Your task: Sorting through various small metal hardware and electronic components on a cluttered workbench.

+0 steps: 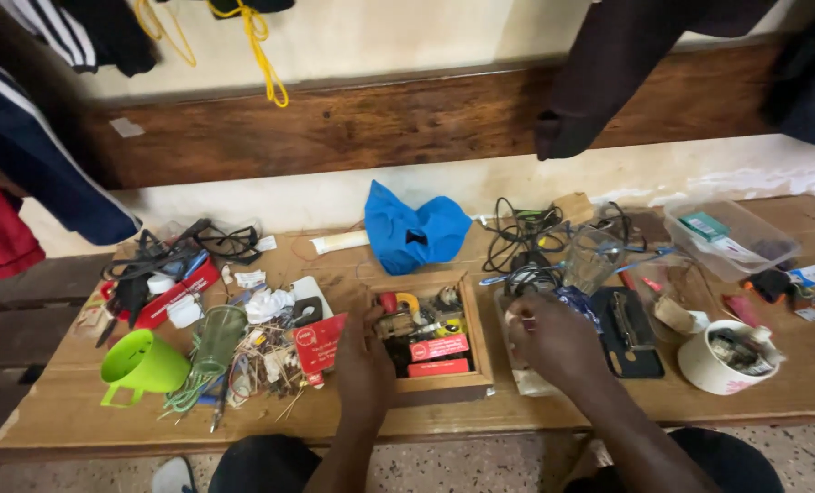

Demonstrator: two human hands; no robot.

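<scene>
The left hand (pixel 363 361) rests, fingers loosely curled and holding nothing visible, against the left wall of a shallow wooden box (pixel 477 345) on the wooden bench (pixel 78 402). The right hand (pixel 553 340) lies just right of that box, fingers bent over a clear plastic bag (pixel 526 379); whether it pinches anything cannot be told. The box sits between the 2 hands, holding small electrical parts, a yellow roll and 2 red rectangular labelled packs (pixel 438 348) near its front.

Left of the left hand, a red square card (pixel 317 345) touches a heap of loose wire bits (pixel 261 365), with a clear green tumbler (pixel 219 336) and a lime green funnel-shaped cup (pixel 141 363) beyond. Right of the right hand lies a black flat case (pixel 628 336), then a white round tub (pixel 713 370) filled with small scraps.

Farther back, a clear glass (pixel 592 258) stands among black cables (pixel 521 233), and a clear plastic container (pixel 734 239) holds a green-and-white packet. A blue cloth (pixel 414 233) lies at the bench's rear edge, near the wall.
</scene>
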